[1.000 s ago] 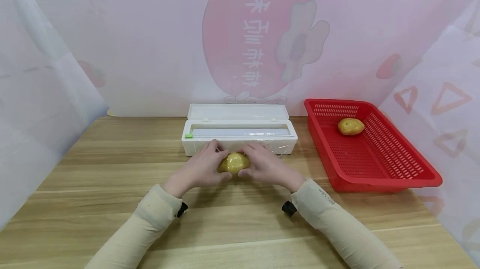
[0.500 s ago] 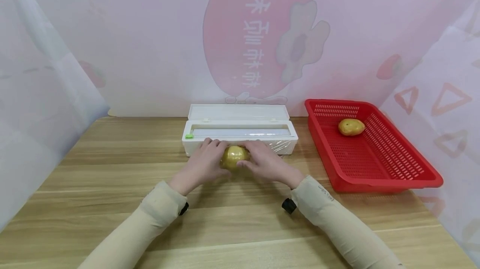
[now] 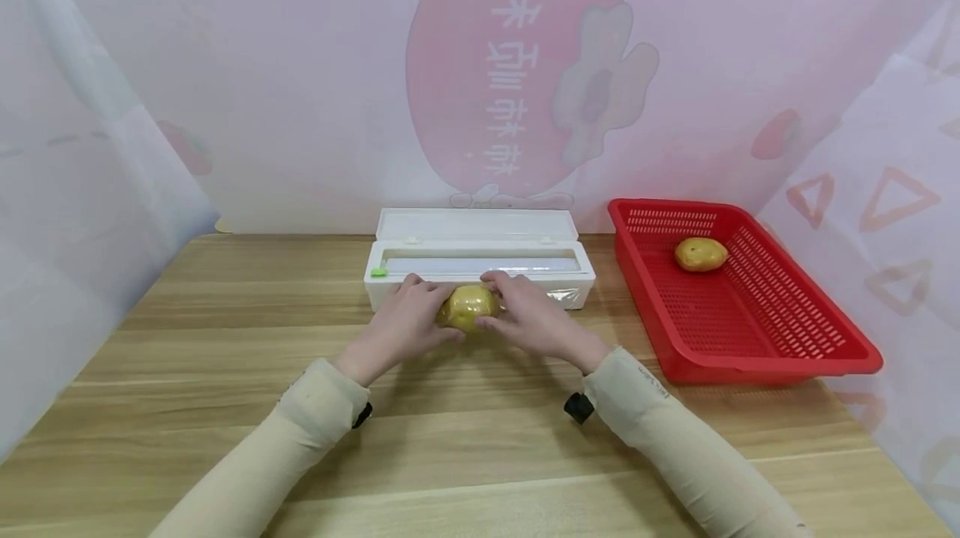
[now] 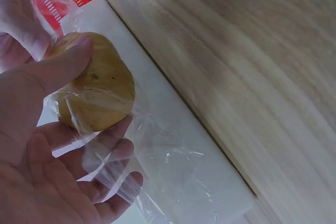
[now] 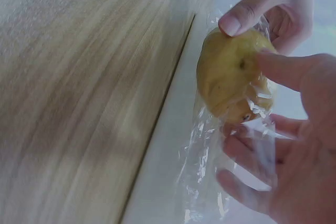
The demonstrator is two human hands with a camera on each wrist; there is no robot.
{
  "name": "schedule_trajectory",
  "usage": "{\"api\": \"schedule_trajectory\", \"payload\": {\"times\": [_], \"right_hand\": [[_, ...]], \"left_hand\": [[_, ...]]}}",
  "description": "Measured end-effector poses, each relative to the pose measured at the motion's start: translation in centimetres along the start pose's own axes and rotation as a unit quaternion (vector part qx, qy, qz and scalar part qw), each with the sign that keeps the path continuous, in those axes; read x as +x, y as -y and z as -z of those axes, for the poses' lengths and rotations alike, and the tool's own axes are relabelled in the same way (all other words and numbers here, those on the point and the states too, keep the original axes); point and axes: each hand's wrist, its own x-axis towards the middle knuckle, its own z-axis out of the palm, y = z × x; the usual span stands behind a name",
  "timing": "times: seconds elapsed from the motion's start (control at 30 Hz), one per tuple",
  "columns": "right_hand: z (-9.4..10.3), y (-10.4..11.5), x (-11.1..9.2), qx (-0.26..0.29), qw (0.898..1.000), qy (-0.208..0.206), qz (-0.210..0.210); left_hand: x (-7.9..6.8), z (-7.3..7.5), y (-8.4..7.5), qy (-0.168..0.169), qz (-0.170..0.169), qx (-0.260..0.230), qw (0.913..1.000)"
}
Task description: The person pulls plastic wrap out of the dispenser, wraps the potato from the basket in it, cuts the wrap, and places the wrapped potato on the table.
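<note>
A yellow potato (image 3: 471, 307) is held between both hands, in front of a white cling film box (image 3: 381, 294) whose lid stands up. My left hand (image 3: 402, 320) grips the potato's left end, its thumb (image 4: 77, 59) on the skin and its fingers curled under. From the other side my right hand (image 3: 536, 317) holds it, thumb (image 5: 283, 69) pressed on the potato. Clear cling film (image 4: 168, 163) wraps part of the potato and trails over the box front and the left fingers. In the right wrist view, film (image 5: 202, 161) also hangs below the potato.
Inside the box lies the film roll (image 3: 480, 264), with a green slider (image 3: 378, 271) at the left of the box's edge. A red basket (image 3: 765, 366) at the right contains another potato (image 3: 701, 255). The wooden table (image 3: 187, 338) meets a printed backdrop (image 3: 300, 105) behind.
Both hands have shifted the potato slightly away, nearer the box front, and its visible side has changed. The film over the box's right front has shifted. Basket and box have stayed put.
</note>
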Motion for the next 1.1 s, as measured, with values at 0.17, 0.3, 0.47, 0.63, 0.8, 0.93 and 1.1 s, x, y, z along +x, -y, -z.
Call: {"api": "schedule_trajectory", "payload": {"times": [0.17,0.3,0.47,0.63,0.8,0.93,1.1], "right_hand": [[0.4,0.7,-0.1,-0.089,0.99,-0.072,0.086],[0.1,0.9,0.2,-0.122,0.975,-0.095,0.16],[-0.5,0.4,0.7,-0.14,0.971,-0.087,0.173],[-0.8,-0.1,1.3,-0.115,0.974,-0.091,0.173],[-0.9,-0.5,1.6,-0.084,0.979,-0.094,0.162],[-0.9,-1.0,1.5,-0.042,0.986,-0.083,0.139],[-0.8,-1.8,1.6,0.047,0.99,-0.09,0.095]], "left_hand": [[0.1,0.1,0.1,0.0,0.0,0.0,1.0],[0.3,0.2,0.3,-0.001,-0.004,-0.003,1.0],[0.3,0.1,0.7,0.001,-0.012,-0.028,0.9995],[0.4,0.4,0.9,0.003,-0.016,-0.04,0.9991],[0.3,0.5,1.1,-0.004,-0.023,-0.04,0.9989],[0.1,0.6,1.3,-0.034,-0.046,-0.02,0.9982],[0.2,0.8,1.7,-0.09,-0.095,0.0,0.9914]]}}
